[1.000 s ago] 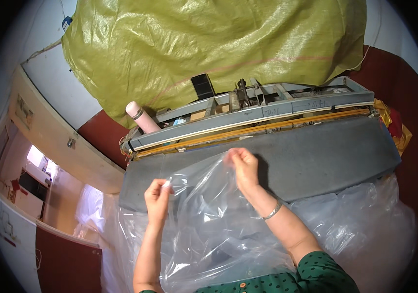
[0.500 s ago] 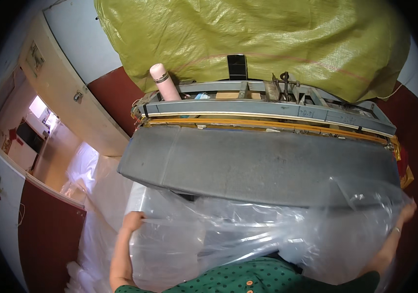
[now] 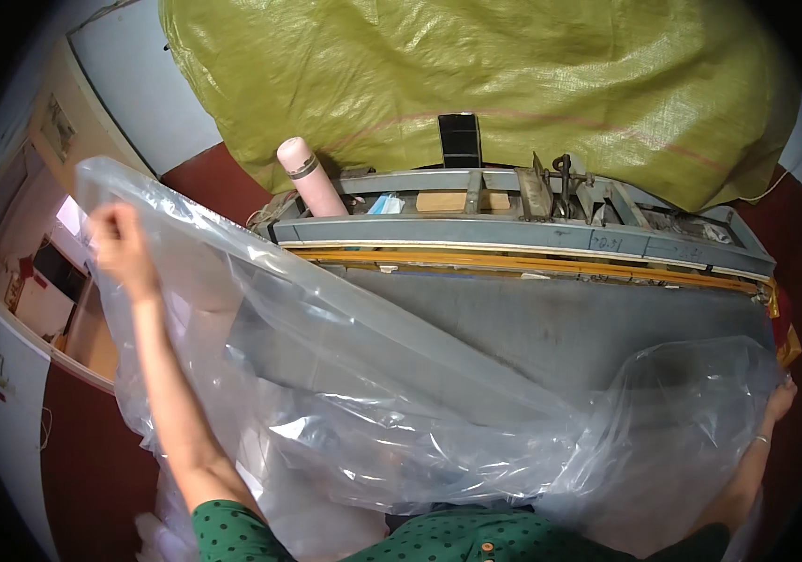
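A large clear plastic sheet (image 3: 354, 347) stretches across the front of me, with bright creases along its folds. My left hand (image 3: 120, 245) is raised at the far left, gripping the sheet's upper edge; its fingers are curled and slightly blurred. Down at the right, my right hand (image 3: 779, 398) is closed on the sheet's other side, beside the machine's right end. Between the two hands the plastic sags over the front of a long dark grey padded surface (image 3: 513, 318). The left part of that surface shows only through the plastic.
Behind the padded surface runs a grey metal frame (image 3: 419, 230) with orange rails (image 3: 513, 265). A pink thermos (image 3: 312, 178), a phone (image 3: 460, 140) and a metal clamp (image 3: 562, 183) stand on or behind it. Yellow-green tarpaulin (image 3: 476, 66) hangs at the back. At left is a door (image 3: 73, 122).
My left hand has lifted up and outward to the far left, pulling the plastic sheet's edge up with it. My right hand stays at the right, holding its side.
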A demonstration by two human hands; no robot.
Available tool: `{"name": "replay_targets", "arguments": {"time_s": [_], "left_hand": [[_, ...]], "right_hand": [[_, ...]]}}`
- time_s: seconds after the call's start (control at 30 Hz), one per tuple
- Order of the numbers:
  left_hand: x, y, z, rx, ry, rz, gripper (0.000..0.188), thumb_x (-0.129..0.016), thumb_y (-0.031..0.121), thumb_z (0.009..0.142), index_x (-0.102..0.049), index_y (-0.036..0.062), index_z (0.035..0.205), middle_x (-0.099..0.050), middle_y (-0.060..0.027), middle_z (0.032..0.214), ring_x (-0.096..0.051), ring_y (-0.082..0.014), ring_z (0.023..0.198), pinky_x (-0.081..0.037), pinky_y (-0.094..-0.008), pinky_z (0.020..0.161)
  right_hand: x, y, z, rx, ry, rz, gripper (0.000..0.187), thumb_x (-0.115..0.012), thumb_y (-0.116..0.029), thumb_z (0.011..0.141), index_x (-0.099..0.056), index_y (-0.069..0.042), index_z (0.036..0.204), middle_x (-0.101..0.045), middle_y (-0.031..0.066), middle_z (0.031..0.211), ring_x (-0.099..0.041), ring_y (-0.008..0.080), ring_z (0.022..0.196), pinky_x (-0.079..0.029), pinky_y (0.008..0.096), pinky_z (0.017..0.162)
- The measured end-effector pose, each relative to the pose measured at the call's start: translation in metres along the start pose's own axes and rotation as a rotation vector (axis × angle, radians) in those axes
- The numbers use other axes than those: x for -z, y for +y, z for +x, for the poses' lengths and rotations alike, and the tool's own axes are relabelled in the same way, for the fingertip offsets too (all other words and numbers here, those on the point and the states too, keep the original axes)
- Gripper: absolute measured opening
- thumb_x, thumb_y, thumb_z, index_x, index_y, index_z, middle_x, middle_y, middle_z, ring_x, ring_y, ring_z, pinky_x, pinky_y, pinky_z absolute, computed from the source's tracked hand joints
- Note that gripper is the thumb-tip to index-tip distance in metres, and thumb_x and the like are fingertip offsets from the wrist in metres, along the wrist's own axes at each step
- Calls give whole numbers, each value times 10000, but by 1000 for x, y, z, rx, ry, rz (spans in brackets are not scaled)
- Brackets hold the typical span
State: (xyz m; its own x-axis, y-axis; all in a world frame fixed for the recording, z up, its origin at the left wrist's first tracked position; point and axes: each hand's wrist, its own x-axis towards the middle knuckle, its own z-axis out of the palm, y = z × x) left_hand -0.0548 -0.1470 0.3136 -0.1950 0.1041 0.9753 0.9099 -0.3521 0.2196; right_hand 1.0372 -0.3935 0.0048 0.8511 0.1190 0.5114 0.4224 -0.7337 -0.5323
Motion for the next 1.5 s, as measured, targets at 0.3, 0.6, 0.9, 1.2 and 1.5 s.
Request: {"name": "replay_targets", "arguments": {"time_s": [0.3, 0.6, 0.9, 1.2, 1.5], "left_hand": [[-10, -180, -251, 590, -1174, 521, 689, -532, 413, 847, -243, 105, 1392, -221, -161, 1439, -200, -347, 1321, -191, -444, 1067], [-33, -127, -234, 233, -808, 37, 506, -569, 94, 813, -429, 84, 1299, -419, -164, 1324, -366, -311, 1243, -273, -361, 1034], [52, 260, -273, 465, -2114, -1085, 194, -616, 156, 835, -636, -13, 930, -659, -94, 824, -644, -175, 761, -507, -274, 674], [67, 331, -345, 359, -1806, -1186, 201, -568, 200, 857, -627, 21, 787, -603, -122, 689, -568, -288, 645, -450, -386, 626], [77, 286, -215, 1041, -778, -1286, 233, -484, 318, 872, -410, 102, 829, -490, -20, 774, -512, -112, 706, -454, -262, 617]], "right_hand": [[0, -85, -60, 97, -179, -242, 318, -336, -278, 920, -478, -27, 1053, -585, 217, 1034, -541, 401, 973, -412, 463, 793], [-13, -105, -69, 119, -167, -268, 327, -371, -287, 905, -527, -63, 1086, -609, 187, 1009, -565, 372, 961, -427, 466, 794], [20, -146, -91, 178, -162, -348, 344, -368, -290, 917, -579, -19, 929, -625, 213, 910, -594, 384, 878, -453, 472, 731], [10, -136, -86, 191, -147, -278, 335, -377, -276, 915, -579, -8, 925, -622, 216, 908, -595, 376, 879, -457, 460, 741], [28, -121, -86, 231, -186, -281, 309, -371, -304, 924, -546, -52, 968, -617, 214, 898, -587, 379, 875, -450, 483, 724]]}}
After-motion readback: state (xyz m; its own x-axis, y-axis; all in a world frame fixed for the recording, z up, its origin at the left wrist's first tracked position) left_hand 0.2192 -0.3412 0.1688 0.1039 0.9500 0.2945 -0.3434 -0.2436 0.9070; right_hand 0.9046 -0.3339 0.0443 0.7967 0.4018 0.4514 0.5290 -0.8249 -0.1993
